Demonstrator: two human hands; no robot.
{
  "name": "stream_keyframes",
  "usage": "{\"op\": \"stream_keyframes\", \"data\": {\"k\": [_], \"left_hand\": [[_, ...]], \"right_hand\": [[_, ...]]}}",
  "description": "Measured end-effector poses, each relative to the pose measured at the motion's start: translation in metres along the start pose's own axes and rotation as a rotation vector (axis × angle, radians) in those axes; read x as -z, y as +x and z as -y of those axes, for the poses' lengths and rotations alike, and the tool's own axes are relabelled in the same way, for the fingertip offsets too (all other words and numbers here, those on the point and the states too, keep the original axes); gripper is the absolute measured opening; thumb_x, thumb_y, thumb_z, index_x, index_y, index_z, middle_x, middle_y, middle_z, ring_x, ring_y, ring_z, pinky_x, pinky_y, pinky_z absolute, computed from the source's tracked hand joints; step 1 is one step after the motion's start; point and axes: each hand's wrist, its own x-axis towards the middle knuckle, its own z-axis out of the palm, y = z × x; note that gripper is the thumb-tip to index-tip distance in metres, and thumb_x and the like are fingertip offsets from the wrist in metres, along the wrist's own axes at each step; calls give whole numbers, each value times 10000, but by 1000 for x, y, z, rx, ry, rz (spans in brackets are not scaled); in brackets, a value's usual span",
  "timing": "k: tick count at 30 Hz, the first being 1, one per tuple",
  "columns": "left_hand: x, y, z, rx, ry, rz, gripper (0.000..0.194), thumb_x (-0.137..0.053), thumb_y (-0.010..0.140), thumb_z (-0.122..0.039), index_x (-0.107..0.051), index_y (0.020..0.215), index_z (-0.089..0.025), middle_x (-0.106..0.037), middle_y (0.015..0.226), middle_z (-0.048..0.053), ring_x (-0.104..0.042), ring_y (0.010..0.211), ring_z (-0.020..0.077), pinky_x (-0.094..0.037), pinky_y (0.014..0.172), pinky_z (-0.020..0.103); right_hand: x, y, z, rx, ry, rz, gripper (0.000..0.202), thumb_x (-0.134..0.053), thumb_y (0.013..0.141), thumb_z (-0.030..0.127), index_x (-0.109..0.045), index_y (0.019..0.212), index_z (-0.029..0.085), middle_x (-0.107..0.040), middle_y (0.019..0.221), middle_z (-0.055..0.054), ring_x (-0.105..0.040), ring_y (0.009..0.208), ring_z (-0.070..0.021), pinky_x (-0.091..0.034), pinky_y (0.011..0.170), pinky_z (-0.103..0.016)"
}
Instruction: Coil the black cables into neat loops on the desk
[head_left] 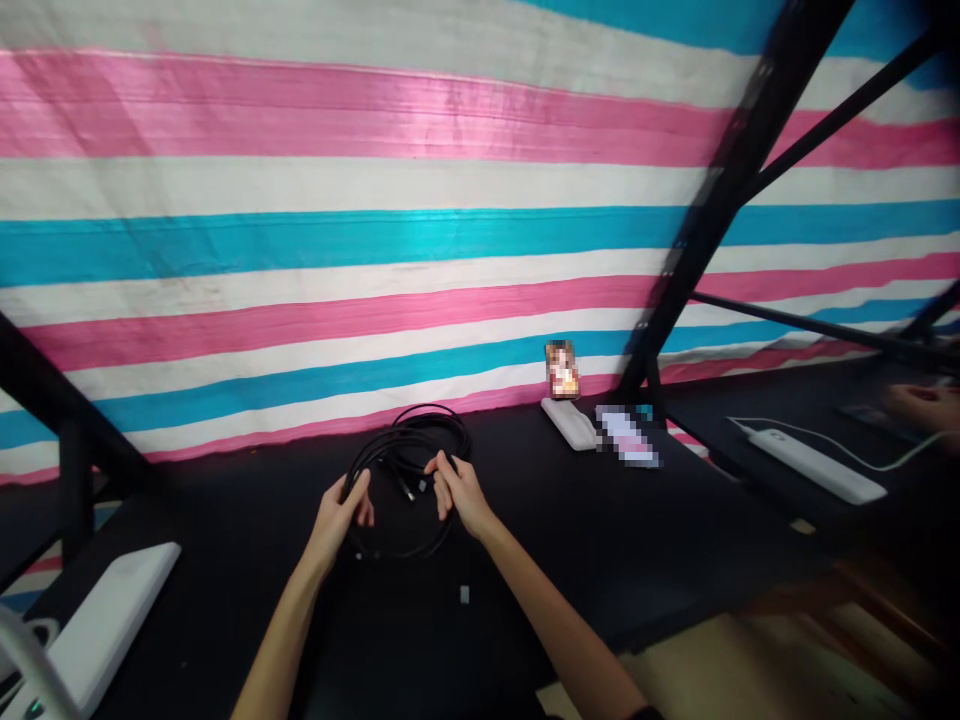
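Observation:
A coiled black cable lies in several loops at the middle of the black table. My left hand is closed around the left side of the coil, thumb on top. On the opposite side, my right hand pinches the coil between thumb and fingers. A metal plug end shows inside the loops, between my hands. Just below my right hand, a small light grey piece lies on the table; its kind is unclear.
At the left is a white power strip. A white box-like thing, a blurred small screen or picture and a blurred flat packet are at the back right. Another person's hand is near a second white strip. Black metal beams slope upward.

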Motion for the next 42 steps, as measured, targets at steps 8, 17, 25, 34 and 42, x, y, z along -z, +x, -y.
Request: {"op": "stream_keyframes", "data": {"k": [8,17,25,34,42], "left_hand": [[18,7,18,163,153,-5,654,-350,702,-743,-587,615,-140,-576,478,61,-552,465,168,-391,438,238],[5,-6,12,469,10,439,785,-177,708,-779,-628,727,-137,-675,671,140,-653,639,214,-479,588,286],[11,-17,1,419,-18,710,733,-448,684,-705,-580,1163,-166,-662,987,180,-638,863,263,-465,775,381],[-27,-19,10,131,-287,301,498,-594,722,-539,-595,1037,-153,-667,968,123,-627,900,242,-467,777,318],[-16,-7,15,160,-150,42,467,-501,741,-611,-550,797,-150,-439,330,-61,-452,301,113,-366,374,212]], "right_hand": [[11,3,23,48,244,-174,436,-512,740,639,-481,742,204,-243,306,136,-207,233,-41,-155,259,-168],[15,6,17,16,333,-210,439,-536,706,657,-403,728,239,-179,360,137,-117,291,-61,-153,287,-180],[8,6,12,-45,413,-149,432,-600,679,620,-414,702,230,-180,370,137,-107,302,-52,-148,287,-169],[4,7,0,8,138,-207,351,-631,704,529,-557,792,197,-364,419,108,-383,335,-63,-390,363,-197],[12,9,-4,-7,-138,-180,536,-694,657,404,-548,1126,189,-594,644,37,-548,396,-96,-469,396,-223]]}}
